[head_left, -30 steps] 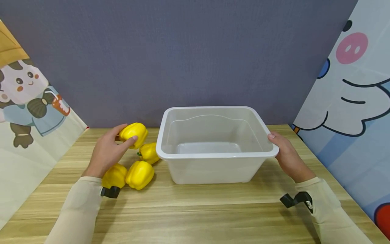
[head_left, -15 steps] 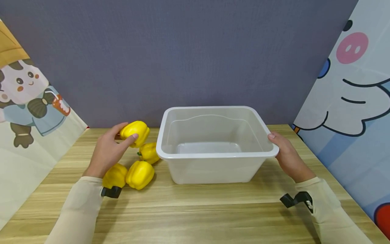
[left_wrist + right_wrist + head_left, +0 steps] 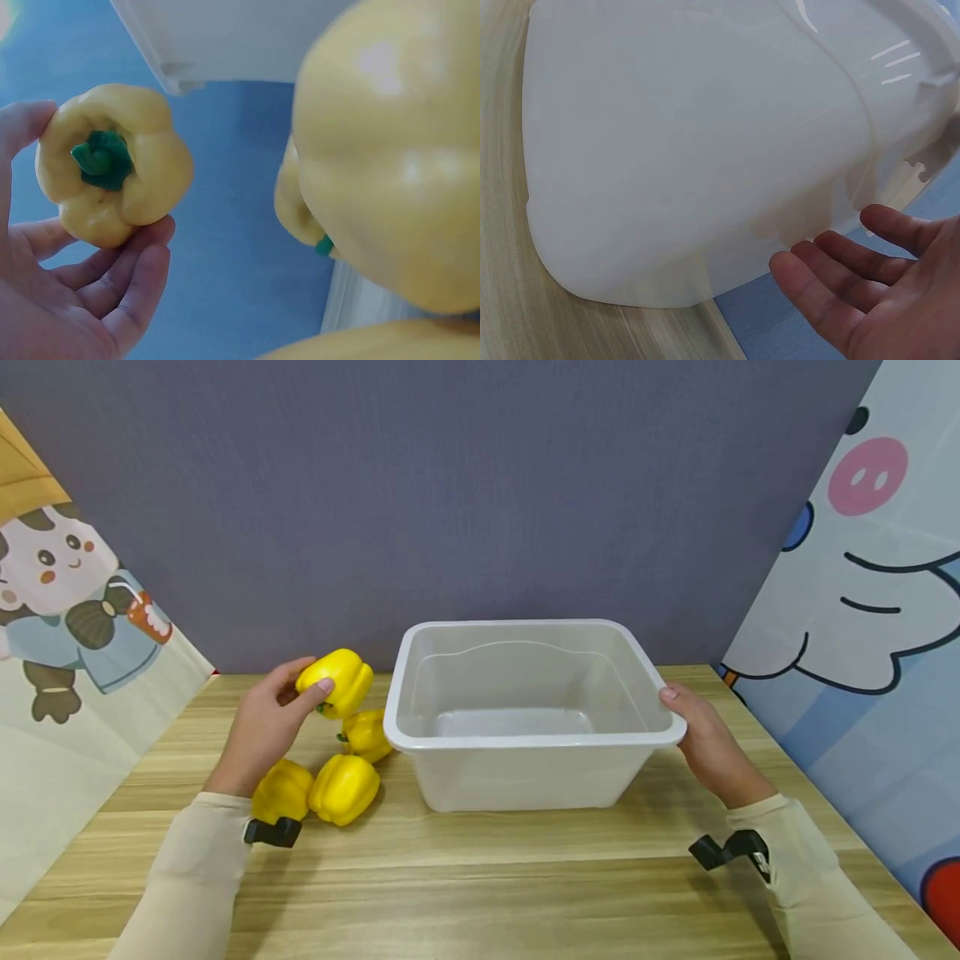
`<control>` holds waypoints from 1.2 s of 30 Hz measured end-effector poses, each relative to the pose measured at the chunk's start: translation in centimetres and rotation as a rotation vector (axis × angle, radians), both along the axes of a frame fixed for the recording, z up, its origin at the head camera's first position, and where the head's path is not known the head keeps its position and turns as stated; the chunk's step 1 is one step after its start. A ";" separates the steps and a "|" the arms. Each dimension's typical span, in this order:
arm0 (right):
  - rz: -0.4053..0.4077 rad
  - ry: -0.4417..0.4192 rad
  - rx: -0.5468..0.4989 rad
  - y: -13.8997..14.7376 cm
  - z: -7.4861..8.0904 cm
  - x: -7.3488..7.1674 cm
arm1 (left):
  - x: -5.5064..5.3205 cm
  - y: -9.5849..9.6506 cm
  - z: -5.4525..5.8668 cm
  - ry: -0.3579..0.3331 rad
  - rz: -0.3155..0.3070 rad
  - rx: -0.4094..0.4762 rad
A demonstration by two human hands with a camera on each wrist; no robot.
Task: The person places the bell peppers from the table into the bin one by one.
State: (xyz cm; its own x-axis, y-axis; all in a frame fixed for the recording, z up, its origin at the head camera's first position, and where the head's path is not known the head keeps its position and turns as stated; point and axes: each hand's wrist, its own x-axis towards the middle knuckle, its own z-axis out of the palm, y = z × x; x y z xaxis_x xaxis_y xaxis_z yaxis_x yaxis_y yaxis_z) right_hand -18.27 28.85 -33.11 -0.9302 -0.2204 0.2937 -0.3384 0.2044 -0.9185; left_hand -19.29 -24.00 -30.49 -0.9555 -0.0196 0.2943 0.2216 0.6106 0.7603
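Note:
My left hand (image 3: 258, 722) pinches a yellow bell pepper (image 3: 348, 682) between thumb and fingers, above the table and left of the bin. Its green stem (image 3: 105, 160) faces the left wrist camera. At the right side of a white plastic bin (image 3: 517, 781), my right hand (image 3: 708, 743) grips the rim, thumb on top. The right wrist view shows its fingers (image 3: 817, 292) curled by the bin's outer wall. Three more yellow peppers lie on the table: one by the bin's left side (image 3: 367, 735), one nearer me (image 3: 345, 789), one beside my left wrist (image 3: 282, 792).
The wooden table (image 3: 480, 893) runs back to a grey-purple panel (image 3: 480, 502). Cartoon-printed panels flank it, one on the left (image 3: 90, 735) and one on the right (image 3: 840, 710). Nothing lies inside the bin. A black wrist mount (image 3: 273, 832) overlaps the nearest pepper's edge.
The held pepper has risen a little and tilted, so its green stem now shows below the thumb. My right hand, the bin and the other peppers stay in place.

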 end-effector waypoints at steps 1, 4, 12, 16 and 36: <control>-0.001 0.000 0.004 0.0 0.0 0.0 | 0.0 0.0 0.1 -0.005 -0.010 0.028; -0.005 0.001 0.017 0.0 0.0 0.0 | 0.0 0.2 0.1 -0.010 -0.037 0.102; -0.006 -0.002 -0.001 0.0 0.0 0.1 | 0.1 0.4 0.3 0.009 -0.092 0.178; -0.007 -0.003 0.024 0.0 0.0 0.1 | 0.3 0.7 0.5 -0.011 -0.097 0.197; -0.022 -0.001 -0.010 -0.1 0.0 0.2 | 0.2 0.8 0.6 -0.012 -0.295 0.580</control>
State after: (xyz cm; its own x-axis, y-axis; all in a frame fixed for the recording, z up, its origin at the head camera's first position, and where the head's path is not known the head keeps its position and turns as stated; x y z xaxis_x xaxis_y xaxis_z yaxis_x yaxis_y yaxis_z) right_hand -18.11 28.80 -33.14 -0.9350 -0.1973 0.2948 -0.3331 0.2028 -0.9208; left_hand -19.10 -23.18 -29.90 -0.9483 0.0911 0.3042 0.3067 0.0149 0.9517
